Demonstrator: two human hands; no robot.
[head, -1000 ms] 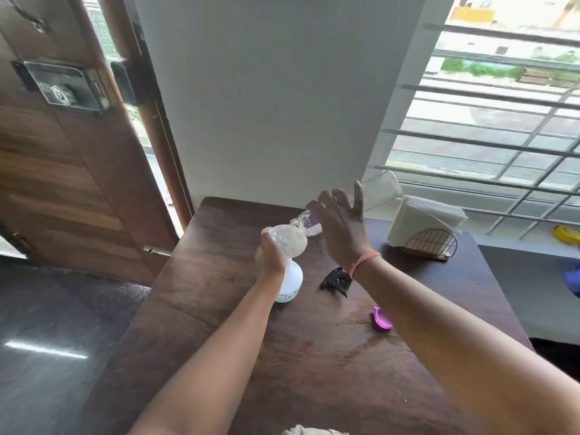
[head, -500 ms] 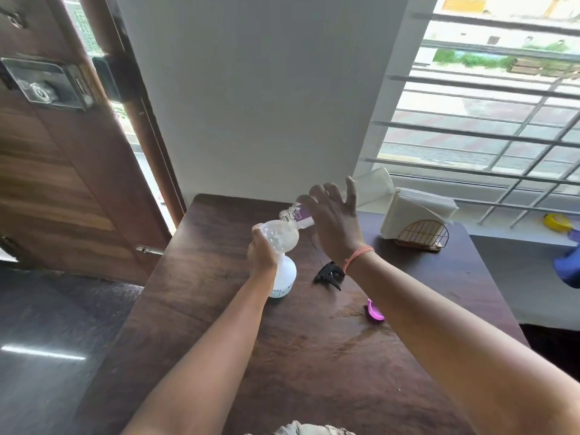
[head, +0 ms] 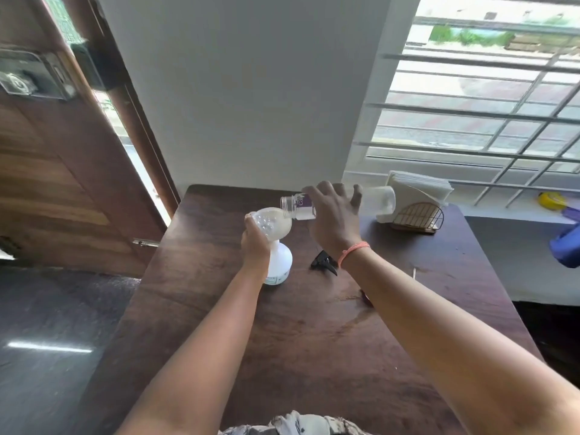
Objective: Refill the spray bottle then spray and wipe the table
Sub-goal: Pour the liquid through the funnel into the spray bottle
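A white spray bottle (head: 280,263) stands without its head on the dark wooden table (head: 292,356), with a translucent funnel (head: 272,226) in its neck. My left hand (head: 255,243) grips the funnel. My right hand (head: 334,218) holds a clear plastic water bottle (head: 296,207) with a purple label, lying nearly level, its open mouth just above the funnel's rim. The black spray head (head: 323,265) lies on the table right of the spray bottle.
A wire holder with white napkins (head: 414,202) stands at the table's back right. A pink cap (head: 365,298) peeks out beside my right forearm. A wooden door is at the left, a barred window at the right, a cloth at the bottom edge.
My right hand has lowered the water bottle's base, so it went from steeply tipped to nearly level, with its mouth lifted off the funnel. My left hand kept its hold.
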